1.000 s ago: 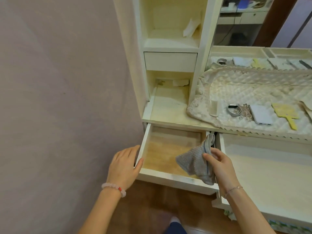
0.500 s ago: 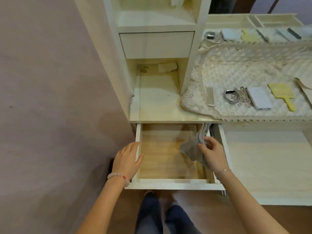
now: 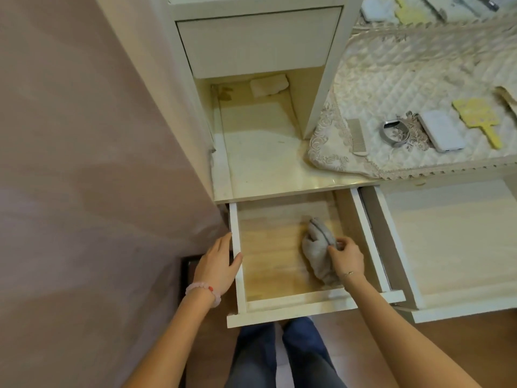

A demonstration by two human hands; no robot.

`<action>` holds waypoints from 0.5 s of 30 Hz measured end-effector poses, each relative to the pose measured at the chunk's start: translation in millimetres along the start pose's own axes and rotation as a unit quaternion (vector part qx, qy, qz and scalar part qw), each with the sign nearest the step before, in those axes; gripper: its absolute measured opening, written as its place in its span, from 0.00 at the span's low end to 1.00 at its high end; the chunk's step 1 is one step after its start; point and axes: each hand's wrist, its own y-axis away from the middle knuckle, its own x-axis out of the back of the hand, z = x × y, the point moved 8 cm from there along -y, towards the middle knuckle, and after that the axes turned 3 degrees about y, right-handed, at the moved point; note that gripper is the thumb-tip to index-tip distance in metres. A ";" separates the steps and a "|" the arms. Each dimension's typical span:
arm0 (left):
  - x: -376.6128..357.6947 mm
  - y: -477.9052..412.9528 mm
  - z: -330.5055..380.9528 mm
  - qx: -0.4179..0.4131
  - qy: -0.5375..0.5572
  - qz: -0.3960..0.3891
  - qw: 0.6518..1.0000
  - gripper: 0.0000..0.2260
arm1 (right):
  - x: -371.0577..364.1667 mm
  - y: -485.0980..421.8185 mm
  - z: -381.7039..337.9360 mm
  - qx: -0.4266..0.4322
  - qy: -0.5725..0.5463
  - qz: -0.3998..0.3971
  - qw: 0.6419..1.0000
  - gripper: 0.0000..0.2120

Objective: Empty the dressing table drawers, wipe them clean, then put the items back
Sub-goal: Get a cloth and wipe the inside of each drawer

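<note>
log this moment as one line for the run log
step: wipe left drawer | right hand: grips grey cloth on drawer floor | left hand: rests on drawer's left wall | drawer: open, only cloth inside

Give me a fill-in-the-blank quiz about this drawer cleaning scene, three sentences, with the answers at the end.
1. The right hand grips a ____ cloth inside the small open drawer.
2. The left hand rests on that drawer's ____ wall.
3. On the quilted cover, the wristband lies between the white power bank and the ____.
Answers: grey; left; comb.
</note>
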 end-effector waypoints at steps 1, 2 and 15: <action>-3.4 -2.6 -1.4 0.008 0.006 -0.011 1.000 0.25 | 2.2 -1.9 1.0 -0.001 0.018 0.016 1.000 0.18; -6.6 -4.8 -2.5 0.016 0.010 -0.020 1.000 0.26 | 3.6 -2.8 -0.5 0.010 0.041 0.030 0.999 0.19; -33.7 -29.8 -0.3 0.041 0.029 0.023 0.998 0.34 | -51.7 -1.4 -18.4 0.295 0.269 -0.110 0.910 0.32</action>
